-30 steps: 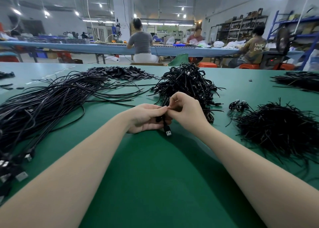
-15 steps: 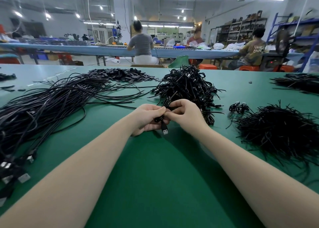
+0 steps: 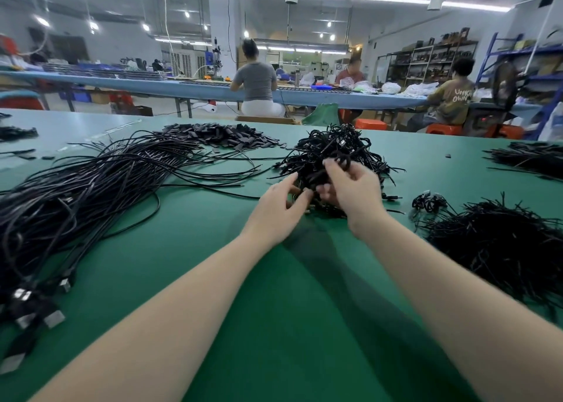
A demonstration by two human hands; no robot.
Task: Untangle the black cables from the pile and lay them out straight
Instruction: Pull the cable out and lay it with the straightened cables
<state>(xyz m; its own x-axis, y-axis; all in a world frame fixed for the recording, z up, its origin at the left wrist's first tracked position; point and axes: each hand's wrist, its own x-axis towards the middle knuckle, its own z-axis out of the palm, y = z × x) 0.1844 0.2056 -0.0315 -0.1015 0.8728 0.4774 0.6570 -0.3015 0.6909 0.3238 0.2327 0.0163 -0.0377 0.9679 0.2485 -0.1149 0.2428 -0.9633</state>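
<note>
On the green table (image 3: 274,325), the far left holds the straightened cables (image 3: 91,194), a long sheaf with plugs toward the near edge. Next, the left hand (image 3: 275,211) reaches forward palm down, fingers spread and loosely bent, tips touching the near edge of the tangled pile (image 3: 332,158). Just beside it, the right hand (image 3: 353,193) is raised, fingers curled into the pile; it seems to pinch a looped cable (image 3: 342,159), though blur hides the grip. Both forearms stretch out, converging. Farthest right lies a heap of short ties (image 3: 499,243).
</note>
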